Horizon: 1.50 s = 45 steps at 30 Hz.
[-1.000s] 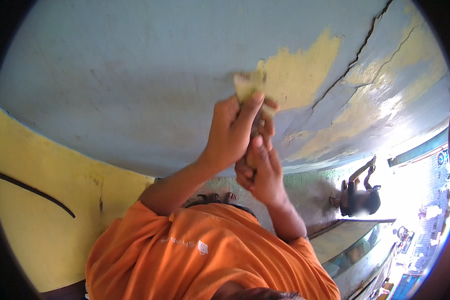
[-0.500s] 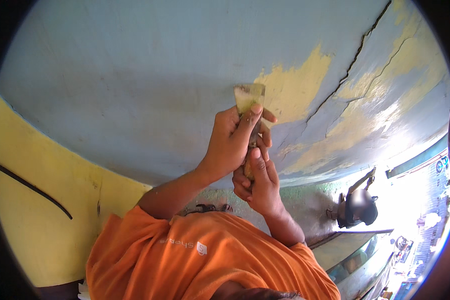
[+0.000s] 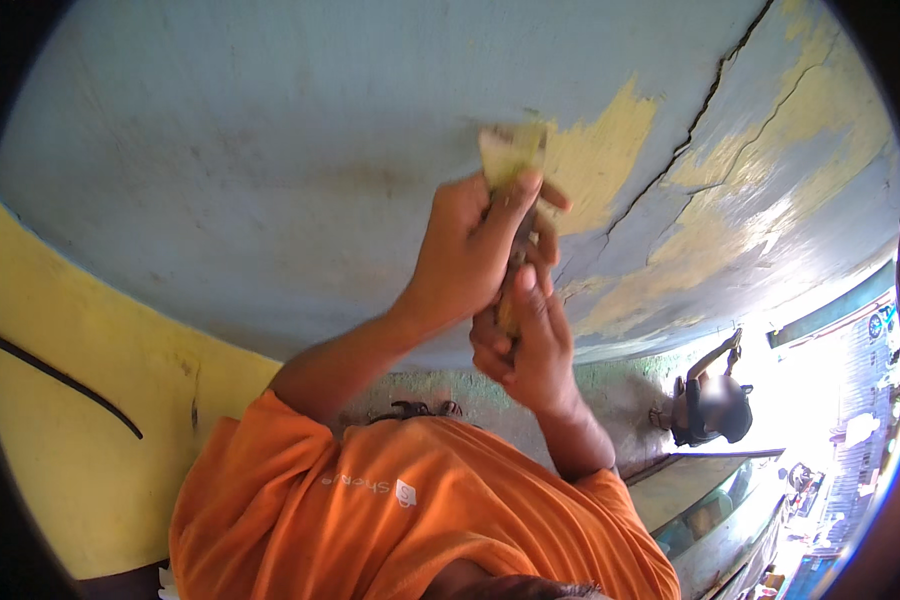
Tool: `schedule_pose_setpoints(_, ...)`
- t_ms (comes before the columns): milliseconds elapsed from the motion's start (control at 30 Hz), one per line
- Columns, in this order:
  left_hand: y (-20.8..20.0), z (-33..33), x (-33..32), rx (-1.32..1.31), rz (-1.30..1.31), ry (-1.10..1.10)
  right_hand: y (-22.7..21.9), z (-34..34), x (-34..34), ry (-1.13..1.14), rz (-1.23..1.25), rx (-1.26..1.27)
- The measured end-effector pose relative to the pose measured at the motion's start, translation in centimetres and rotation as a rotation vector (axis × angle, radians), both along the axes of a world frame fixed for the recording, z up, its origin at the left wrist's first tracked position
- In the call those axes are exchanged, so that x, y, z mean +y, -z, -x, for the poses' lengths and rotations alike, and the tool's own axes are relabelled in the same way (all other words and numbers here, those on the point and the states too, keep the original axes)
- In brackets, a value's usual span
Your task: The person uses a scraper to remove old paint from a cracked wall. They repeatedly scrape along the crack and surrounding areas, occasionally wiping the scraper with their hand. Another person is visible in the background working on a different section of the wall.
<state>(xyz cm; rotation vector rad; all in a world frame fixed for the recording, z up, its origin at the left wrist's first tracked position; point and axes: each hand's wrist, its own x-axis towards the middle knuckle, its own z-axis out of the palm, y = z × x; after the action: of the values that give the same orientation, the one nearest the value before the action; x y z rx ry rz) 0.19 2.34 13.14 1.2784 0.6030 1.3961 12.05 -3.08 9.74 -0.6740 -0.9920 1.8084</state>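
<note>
Both my hands hold a paint scraper (image 3: 511,152) whose flat, wide blade lies against the blue-grey wall (image 3: 300,120), at the edge of a patch of bare yellow (image 3: 605,145). The blade is slightly blurred. My left hand (image 3: 470,235) is closed around the scraper just below the blade, its thumb lying along the front. Lower down, my right hand (image 3: 532,335) wraps round the handle, thumb pointing up. The fingers cover most of the handle. Flaking paint surrounds the yellow patch.
A long dark crack (image 3: 692,130) runs down the wall at right. A yellow wall (image 3: 80,400) with a black cable (image 3: 65,377) stands at left. Another person in a dark cap (image 3: 715,405) is at right, by a glass-sided case (image 3: 705,510).
The scraper and both hands have moved up the wall and a little to the right. The grip stays the same.
</note>
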Motion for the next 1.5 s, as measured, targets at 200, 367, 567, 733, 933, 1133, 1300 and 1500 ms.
schedule_pose_setpoints(200,-0.2,0.1,0.2,0.022,-0.021,0.026,0.0,-0.1,0.0,-0.013,-0.051,0.01)
schedule_pose_setpoints(367,-0.4,-0.3,-0.1,0.097,0.149,-0.023,-0.4,-0.1,-0.1,-0.039,0.097,-0.048)
schedule_pose_setpoints(567,-1.0,-0.4,0.4,0.013,-0.024,-0.001,-1.3,0.1,0.0,0.011,-0.027,0.034)
schedule_pose_setpoints(733,-1.3,-0.7,0.2,0.0,-0.024,-0.005,-1.1,0.1,-0.1,0.037,-0.022,0.033)
schedule_pose_setpoints(933,-1.8,-1.0,0.2,0.043,0.0,-0.023,-1.4,-0.4,0.1,0.012,0.077,-0.001)
schedule_pose_setpoints(1133,-2.4,-1.1,0.7,-0.014,-0.127,0.019,-1.3,-0.9,0.2,0.03,-0.047,0.029)
schedule_pose_setpoints(1300,5.1,0.2,-0.9,0.164,0.089,0.214,6.4,-2.8,-0.9,0.033,-0.17,-0.017)
schedule_pose_setpoints(1500,25.4,6.4,-4.5,0.588,0.382,0.416,24.4,-10.8,-4.4,0.144,0.187,-0.484)
